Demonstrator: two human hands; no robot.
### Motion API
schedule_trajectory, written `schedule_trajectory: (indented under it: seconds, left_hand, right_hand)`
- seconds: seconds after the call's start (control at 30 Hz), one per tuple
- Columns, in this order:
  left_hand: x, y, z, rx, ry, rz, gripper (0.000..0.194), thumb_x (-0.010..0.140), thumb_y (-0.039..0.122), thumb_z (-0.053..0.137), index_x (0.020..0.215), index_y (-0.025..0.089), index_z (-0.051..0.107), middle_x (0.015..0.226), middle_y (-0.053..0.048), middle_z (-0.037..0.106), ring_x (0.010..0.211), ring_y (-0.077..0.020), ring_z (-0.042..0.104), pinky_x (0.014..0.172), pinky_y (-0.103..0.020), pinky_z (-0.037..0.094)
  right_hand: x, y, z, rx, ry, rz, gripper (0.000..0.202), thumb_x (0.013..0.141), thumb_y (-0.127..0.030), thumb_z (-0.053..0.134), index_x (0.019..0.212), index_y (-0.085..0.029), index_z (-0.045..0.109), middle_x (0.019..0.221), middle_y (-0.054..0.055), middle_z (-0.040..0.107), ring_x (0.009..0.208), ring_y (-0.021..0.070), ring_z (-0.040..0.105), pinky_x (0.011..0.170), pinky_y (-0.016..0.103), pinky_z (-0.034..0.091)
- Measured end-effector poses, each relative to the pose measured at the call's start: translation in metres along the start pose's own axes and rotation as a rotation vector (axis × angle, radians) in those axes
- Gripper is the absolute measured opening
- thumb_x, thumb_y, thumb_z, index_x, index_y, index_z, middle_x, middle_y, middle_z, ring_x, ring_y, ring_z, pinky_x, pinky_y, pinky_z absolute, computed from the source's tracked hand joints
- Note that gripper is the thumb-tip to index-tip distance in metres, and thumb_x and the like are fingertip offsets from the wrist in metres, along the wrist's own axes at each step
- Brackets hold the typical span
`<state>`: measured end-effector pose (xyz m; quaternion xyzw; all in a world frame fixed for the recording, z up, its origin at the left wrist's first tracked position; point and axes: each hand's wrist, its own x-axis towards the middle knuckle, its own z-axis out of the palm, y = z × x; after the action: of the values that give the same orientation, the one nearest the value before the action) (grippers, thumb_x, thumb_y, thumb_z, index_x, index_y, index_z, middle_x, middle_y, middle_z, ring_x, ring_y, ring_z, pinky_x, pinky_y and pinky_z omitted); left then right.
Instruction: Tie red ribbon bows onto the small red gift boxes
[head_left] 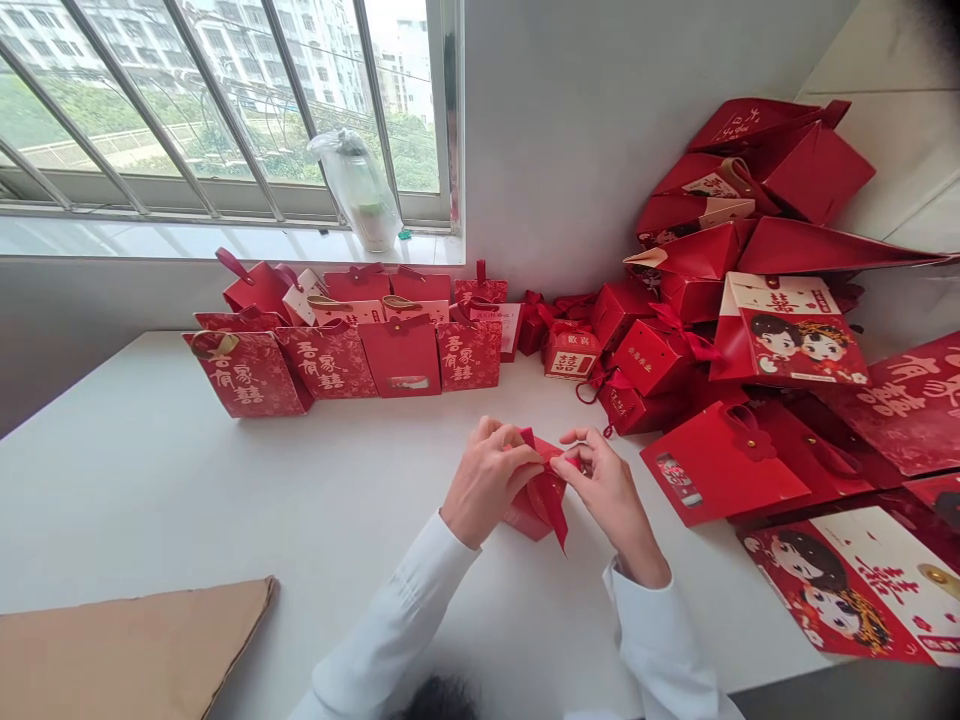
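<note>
A small red gift box [527, 515] stands on the white table in front of me, partly covered by my hands. Red ribbon [556, 510] lies over its top, and one tail hangs down the near side. My left hand [493, 470] pinches the ribbon at the top left of the box, thumb against fingers. From the right, my right hand [604, 490] also pinches the ribbon, close to the left fingertips. The exact shape of the ribbon between the fingers is hidden.
Red gift bags [401, 358] stand in rows below the window. To the right are small red boxes [652, 355] and a heap of larger bags [795, 340]. A cardboard sheet [135, 650] lies front left on the white table [360, 480]. A bagged cup [367, 205] sits on the sill.
</note>
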<state>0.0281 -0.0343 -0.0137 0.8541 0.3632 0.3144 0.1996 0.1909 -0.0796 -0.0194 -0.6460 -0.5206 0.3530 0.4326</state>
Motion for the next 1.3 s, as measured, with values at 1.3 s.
schedule_trajectory:
  seconds: [1.3]
  left_hand:
    - [0.007,-0.022,-0.009,-0.328,-0.061,-0.514,0.036,0.09,0.047,0.035,0.069,0.019,0.043,0.063,0.004,0.046,0.061,-0.0123,0.044,0.059,-0.024,0.034]
  right_hand:
    - [0.004,0.023,-0.001,0.047,0.144,-0.019,0.044,0.077,-0.047,0.062,0.108,-0.02,0.049,0.088,0.004,0.059,0.07,0.0167,0.058,0.061,0.03,0.05]
